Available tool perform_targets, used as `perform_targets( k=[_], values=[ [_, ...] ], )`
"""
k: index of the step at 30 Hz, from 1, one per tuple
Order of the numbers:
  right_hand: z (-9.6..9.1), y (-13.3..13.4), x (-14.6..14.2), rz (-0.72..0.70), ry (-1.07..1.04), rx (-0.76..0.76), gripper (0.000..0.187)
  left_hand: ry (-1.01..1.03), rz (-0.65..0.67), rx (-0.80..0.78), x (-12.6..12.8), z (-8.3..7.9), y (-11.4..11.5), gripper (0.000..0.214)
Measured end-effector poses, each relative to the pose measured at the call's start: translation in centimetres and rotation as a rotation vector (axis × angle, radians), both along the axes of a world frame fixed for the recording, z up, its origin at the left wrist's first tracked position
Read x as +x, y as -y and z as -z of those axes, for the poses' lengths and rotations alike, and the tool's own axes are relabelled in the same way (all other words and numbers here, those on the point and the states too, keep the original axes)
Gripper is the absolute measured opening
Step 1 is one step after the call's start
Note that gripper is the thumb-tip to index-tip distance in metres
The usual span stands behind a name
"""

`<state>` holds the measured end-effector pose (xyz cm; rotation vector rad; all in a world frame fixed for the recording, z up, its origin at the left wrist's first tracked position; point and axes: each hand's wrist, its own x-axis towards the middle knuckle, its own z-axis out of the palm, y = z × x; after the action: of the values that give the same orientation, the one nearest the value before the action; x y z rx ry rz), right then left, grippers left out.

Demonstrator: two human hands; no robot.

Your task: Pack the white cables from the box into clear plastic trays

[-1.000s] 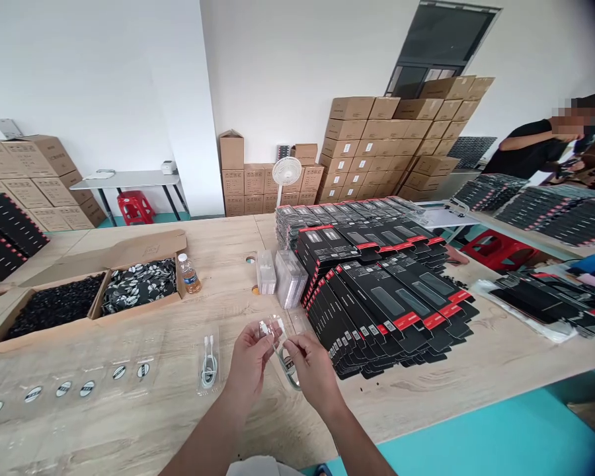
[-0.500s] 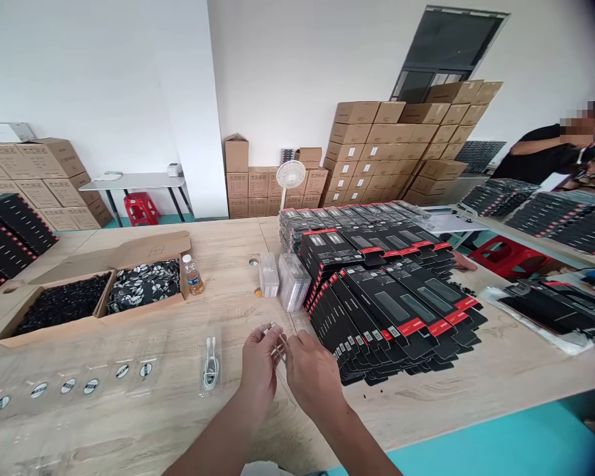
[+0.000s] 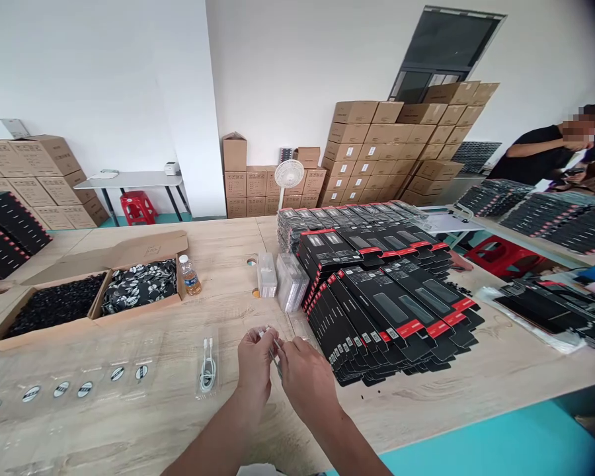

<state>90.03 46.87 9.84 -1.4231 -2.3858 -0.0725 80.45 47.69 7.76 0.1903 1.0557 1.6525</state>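
Note:
Both my hands meet over the front of the wooden table (image 3: 218, 258). My left hand (image 3: 254, 360) is closed in a pinch on a white cable (image 3: 269, 332), whose end pokes up past the fingertips. My right hand (image 3: 305, 373) pinches the same cable from the right; most of it is hidden by the fingers. To the left of my hands, a coiled white cable (image 3: 207, 370) lies in a clear plastic tray. Beyond my hands stand clear plastic cases (image 3: 291, 284). Black boxes with red ends (image 3: 377, 297) are piled to the right.
Clear trays with oval labels (image 3: 85, 389) lie in a row at the left. Behind them is an open carton (image 3: 96, 322) of small black parts and dark printed pouches, beside a drink bottle (image 3: 190, 276). A co-worker (image 3: 535, 155) is at the far right.
My two hands have shifted slightly, still pinching the white cable together, and the fingers have moved a little along it. The whole view has drifted slightly; the table items stay put.

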Motion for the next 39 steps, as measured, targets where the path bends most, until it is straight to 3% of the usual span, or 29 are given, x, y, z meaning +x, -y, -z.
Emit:
perform_targets(
  k=[5, 9, 11, 13, 17, 19, 20, 24, 27, 39],
  values=[
    [0.3, 0.5, 1.3, -0.113, -0.203, -0.132, 0.008, 0.051, -0.080, -0.021, -1.5, 0.0, -0.4, 0.022],
    [1.0, 0.6, 3.2, -0.288, -0.449, -0.225, 0.014, 0.118, -0.094, -0.019, -2.3, 0.0, -0.2, 0.019],
    [1.8, 0.6, 3.8, -0.287, -0.564, -0.221, 0.014, 0.157, -0.074, -0.022, -2.4, -0.1, 0.1, 0.017],
    [2.9, 0.8, 4.0, -0.195, -0.724, -0.293, 0.019, 0.185, -0.070, -0.037, -2.3, -0.2, 0.3, 0.016],
    [5.3, 1.7, 2.9, -0.016, -1.283, -0.802, 0.051, 0.149, -0.063, -0.010, -2.0, -0.4, 0.4, 0.016],
    [6.2, 2.5, 1.9, 0.016, -1.484, -1.005, 0.053, 0.112, -0.068, 0.000, -2.0, -0.3, 0.4, 0.018],
    [6.5, 2.9, 1.4, 0.046, -1.542, -1.038, 0.052, 0.099, -0.073, -0.004, -2.1, -0.1, 0.5, 0.019],
    [6.7, 4.4, -0.5, 0.208, -1.622, -0.894, 0.055, 0.081, -0.077, -0.001, -2.2, 0.6, 0.6, 0.022],
    [6.8, 4.7, -1.2, 0.221, -1.617, -0.831, 0.057, 0.068, -0.077, 0.011, -2.4, 1.1, 0.6, 0.023],
    [7.8, 4.2, -1.7, 0.343, -1.640, -0.953, 0.060, 0.129, -0.031, 0.024, -4.0, 3.6, 0.6, 0.021]
  ],
)
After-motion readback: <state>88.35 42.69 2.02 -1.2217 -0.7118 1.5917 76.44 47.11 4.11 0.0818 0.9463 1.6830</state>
